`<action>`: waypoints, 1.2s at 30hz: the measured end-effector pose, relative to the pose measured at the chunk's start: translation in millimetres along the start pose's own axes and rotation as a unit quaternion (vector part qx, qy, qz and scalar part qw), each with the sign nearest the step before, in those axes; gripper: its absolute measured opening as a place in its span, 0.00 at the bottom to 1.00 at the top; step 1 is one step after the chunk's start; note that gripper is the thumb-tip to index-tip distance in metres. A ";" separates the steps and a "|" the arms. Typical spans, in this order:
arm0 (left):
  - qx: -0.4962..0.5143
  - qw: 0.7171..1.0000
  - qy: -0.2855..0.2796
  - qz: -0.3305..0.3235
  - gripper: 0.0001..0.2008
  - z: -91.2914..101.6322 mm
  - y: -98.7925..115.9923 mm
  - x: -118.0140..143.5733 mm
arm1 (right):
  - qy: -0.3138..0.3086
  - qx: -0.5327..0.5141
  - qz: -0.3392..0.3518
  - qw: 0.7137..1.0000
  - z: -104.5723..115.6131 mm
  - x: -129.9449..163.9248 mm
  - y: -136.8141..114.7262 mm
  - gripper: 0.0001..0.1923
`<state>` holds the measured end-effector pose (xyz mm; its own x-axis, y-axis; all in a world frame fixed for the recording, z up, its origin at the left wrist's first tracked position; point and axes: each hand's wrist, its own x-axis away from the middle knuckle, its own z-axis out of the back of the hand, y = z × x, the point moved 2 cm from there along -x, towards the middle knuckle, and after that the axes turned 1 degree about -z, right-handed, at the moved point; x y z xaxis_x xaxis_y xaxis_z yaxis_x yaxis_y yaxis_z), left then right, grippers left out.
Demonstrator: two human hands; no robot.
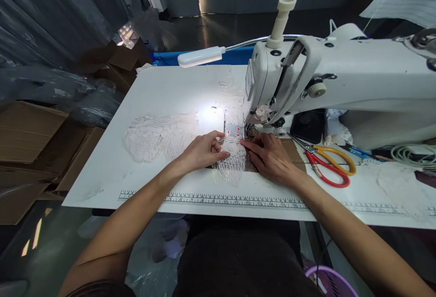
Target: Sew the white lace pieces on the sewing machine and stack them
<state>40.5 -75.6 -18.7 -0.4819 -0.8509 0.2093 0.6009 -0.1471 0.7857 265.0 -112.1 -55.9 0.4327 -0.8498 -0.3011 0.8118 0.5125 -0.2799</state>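
A strip of white lace (232,163) lies on the white table (112,170) in front of the sewing machine (340,83), running up under the presser foot (248,130). My left hand (203,150) pinches the lace's left edge between thumb and fingers. My right hand (269,156) lies flat on the lace's right side, fingertips pointing at the presser foot. A bigger piece of white lace (160,136) is spread out to the left of my left hand.
Red and yellow handled scissors (327,163) lie right of my right hand. A gooseneck lamp (200,56) lights the needle area. A printed ruler (218,200) runs along the table's near edge. Cardboard boxes (30,133) stand at left, a purple basket (332,281) below.
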 end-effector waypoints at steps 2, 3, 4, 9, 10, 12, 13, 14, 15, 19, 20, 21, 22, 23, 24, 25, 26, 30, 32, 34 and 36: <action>0.003 1.000 -0.005 0.005 0.29 0.5 -0.3 0.1 | -0.002 0.007 -0.003 1.000 -0.1 0.4 -1.5 0.22; 0.003 1.000 -0.007 0.007 0.30 0.7 -0.4 0.1 | -0.004 0.010 -0.004 1.000 -0.2 0.6 -1.9 0.22; 0.002 1.000 -0.009 0.009 0.31 0.9 -0.4 0.1 | -0.007 0.012 -0.006 1.000 -0.4 0.8 -2.2 0.23; -0.014 1.000 -0.006 0.010 0.33 1.0 0.6 -0.3 | -0.018 0.016 -0.016 1.000 -1.4 1.6 -1.9 0.23; -0.020 1.000 -0.005 0.009 0.33 0.8 0.8 -0.4 | -0.014 0.015 -0.017 1.000 -1.2 2.1 -1.9 0.23; -0.027 1.000 -0.002 0.006 0.33 0.5 1.2 -0.3 | -0.003 0.007 -0.017 1.000 0.2 3.8 -1.7 0.24; -0.028 1.000 -0.004 0.004 0.33 0.3 1.4 -0.2 | 0.002 -0.003 -0.013 1.000 1.4 5.1 -1.7 0.24; -0.027 1.000 -0.006 0.001 0.33 0.2 1.5 0.0 | 0.006 -0.017 -0.005 1.000 2.8 6.8 -1.6 0.24; -0.027 1.000 -0.006 -0.001 0.33 0.2 1.7 0.3 | 0.007 -0.034 0.005 0.999 4.4 8.6 -1.6 0.24; -0.026 1.000 -0.006 -0.001 0.31 0.3 1.9 1.2 | -0.013 -0.084 0.050 0.995 10.7 15.4 -1.2 0.21; -0.027 1.000 -0.004 0.001 0.31 0.2 2.0 1.4 | -0.021 -0.084 0.056 0.995 11.7 16.4 -1.0 0.20; -0.028 1.000 -0.004 0.002 0.30 0.1 2.2 1.6 | -0.026 -0.082 0.058 0.995 12.3 17.1 -0.8 0.19; -0.028 1.000 -0.004 0.002 0.30 -0.1 2.4 1.7 | -0.031 -0.078 0.058 0.995 12.5 17.5 -0.6 0.19; -0.028 1.000 -0.003 0.002 0.30 -0.2 2.6 1.9 | -0.035 -0.072 0.055 0.995 12.5 17.6 -0.5 0.19; -0.027 1.000 -0.003 0.002 0.30 -0.3 2.9 2.1 | -0.037 -0.067 0.052 0.996 12.2 17.7 -0.4 0.19; -0.026 1.000 -0.003 0.001 0.29 -0.2 3.1 2.4 | -0.039 -0.062 0.049 0.996 11.8 17.7 -0.4 0.20; -0.026 1.000 -0.003 0.000 0.30 0.0 3.3 2.7 | -0.041 -0.058 0.046 0.996 11.4 17.7 -0.5 0.20; -0.017 1.000 0.002 0.000 0.33 1.8 3.8 4.4 | -0.051 -0.049 0.041 0.997 10.4 17.5 -1.2 0.20; -0.015 1.000 0.007 0.002 0.33 2.5 3.8 4.9 | -0.055 -0.045 0.040 0.997 10.6 17.4 -1.4 0.20; -0.018 1.000 0.013 0.003 0.30 2.6 3.7 5.1 | -0.058 -0.042 0.040 0.997 11.1 17.2 -1.7 0.20; -0.020 1.000 0.015 0.003 0.26 2.1 3.5 5.1 | -0.062 -0.040 0.039 0.997 11.8 17.0 -2.2 0.20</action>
<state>38.8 -79.3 -13.7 -0.4587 -0.8669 0.1952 0.6285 -0.1612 0.7609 275.2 -129.2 -49.7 0.5425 -0.8130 -0.2115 0.7420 0.5817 -0.3333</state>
